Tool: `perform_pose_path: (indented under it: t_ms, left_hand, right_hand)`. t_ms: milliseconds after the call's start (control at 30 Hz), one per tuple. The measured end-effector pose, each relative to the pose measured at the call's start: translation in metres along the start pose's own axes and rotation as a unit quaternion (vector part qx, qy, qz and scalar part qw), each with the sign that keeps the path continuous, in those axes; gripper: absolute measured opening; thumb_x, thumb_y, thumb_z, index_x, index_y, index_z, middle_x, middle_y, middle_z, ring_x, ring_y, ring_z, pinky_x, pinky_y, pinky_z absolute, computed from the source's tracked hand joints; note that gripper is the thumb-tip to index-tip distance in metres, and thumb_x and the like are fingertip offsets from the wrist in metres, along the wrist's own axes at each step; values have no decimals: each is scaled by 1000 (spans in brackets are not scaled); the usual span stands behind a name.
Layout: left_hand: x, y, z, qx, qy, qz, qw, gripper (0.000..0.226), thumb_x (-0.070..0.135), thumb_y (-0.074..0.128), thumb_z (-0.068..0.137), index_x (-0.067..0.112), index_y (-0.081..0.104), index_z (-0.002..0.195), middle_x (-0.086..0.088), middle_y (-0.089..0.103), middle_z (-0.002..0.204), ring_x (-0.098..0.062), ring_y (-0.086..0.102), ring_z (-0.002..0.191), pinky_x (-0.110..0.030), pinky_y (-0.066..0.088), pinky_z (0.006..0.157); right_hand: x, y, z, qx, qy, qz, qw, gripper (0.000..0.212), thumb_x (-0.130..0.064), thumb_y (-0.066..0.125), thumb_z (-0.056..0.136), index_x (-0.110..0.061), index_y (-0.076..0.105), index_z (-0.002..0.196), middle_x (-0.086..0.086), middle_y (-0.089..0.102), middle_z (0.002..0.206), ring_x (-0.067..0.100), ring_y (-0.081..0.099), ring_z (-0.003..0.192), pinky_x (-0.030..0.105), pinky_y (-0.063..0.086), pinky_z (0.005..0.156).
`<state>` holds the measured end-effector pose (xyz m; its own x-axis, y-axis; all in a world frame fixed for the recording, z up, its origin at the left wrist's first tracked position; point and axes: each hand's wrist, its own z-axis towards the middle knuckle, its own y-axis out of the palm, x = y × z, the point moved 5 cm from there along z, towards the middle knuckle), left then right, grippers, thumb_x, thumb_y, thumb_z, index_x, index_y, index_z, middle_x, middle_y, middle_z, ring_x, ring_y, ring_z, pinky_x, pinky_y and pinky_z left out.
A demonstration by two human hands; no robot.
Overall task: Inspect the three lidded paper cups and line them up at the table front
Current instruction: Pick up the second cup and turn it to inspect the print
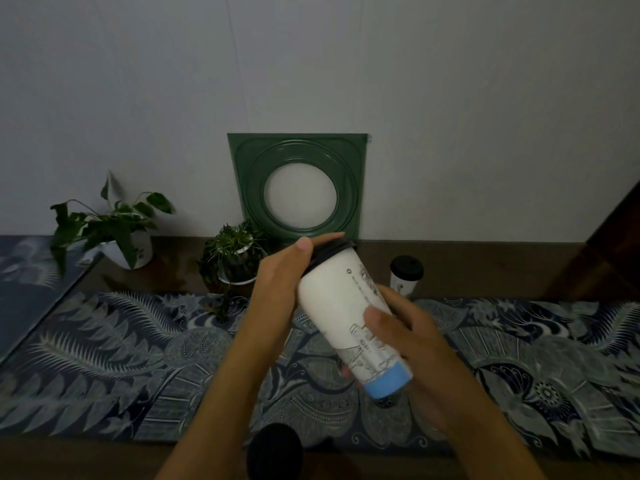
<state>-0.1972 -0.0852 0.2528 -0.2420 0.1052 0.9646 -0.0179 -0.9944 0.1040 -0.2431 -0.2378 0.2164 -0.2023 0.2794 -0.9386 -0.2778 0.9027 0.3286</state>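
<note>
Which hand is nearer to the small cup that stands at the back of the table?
The right hand, just in front of the small cup. The left hand is farther, on the lid side of the held cup.

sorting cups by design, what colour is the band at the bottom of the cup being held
Light blue, on the held cup with its black lid; the only view, the head camera, shows it.

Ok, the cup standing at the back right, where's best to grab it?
Take the back cup around its white wall just under the black lid, coming from the front right. It stands upright on bare table with free space on that side; the held cup crowds its left.
</note>
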Motion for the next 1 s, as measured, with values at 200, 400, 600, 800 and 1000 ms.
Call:
perform_pose_path:
  t_ms: [200,400,600,800,1000]
  left_hand:
    - [5,2,-1,22,-4,13,1000,30,50,51,92,41,80,88,7,80,97,-11,73,95,-32,55,84]
    - [13,4,-5,68,-10,53,996,51,29,46,101,52,74,65,22,73,66,8,64,62,-16,50,58]
    - [10,4,-5,54,-40,43,997,49,32,48,100,56,74,66,23,75,70,7,67,69,-33,49,78]
    - [11,1,-10,-6,-24,-23,999,38,54,51,87,33,79,102,-3,78,106,-20,72,101,-37,56,89]
    - [15,4,-12,6,-45,-32,998,33,49,52,93,32,81,94,-2,80,90,-17,74,87,-33,58,79]
  right_hand:
    - [-1,2,-2,3,-7,-7,1000,61,-45,73,74,-20,60,128,15,73,110,27,74,79,36,60,62]
    - [-11,12,-14,131,-131,-503,844,86,-75,50,70,-53,14,146,-16,42,142,7,53,113,33,53,90]
    - [-13,16,-18,129,-135,-510,840,89,-61,67,74,-56,13,144,-21,42,134,5,53,110,32,52,89]
    - [-15,9,-16,4,-40,-94,995,51,-37,76,68,-38,63,117,2,76,108,19,75,86,29,59,66]
    - [-3,9,-18,8,15,-14,1000,50,-36,71,75,-19,63,122,15,75,104,31,74,77,35,58,59]
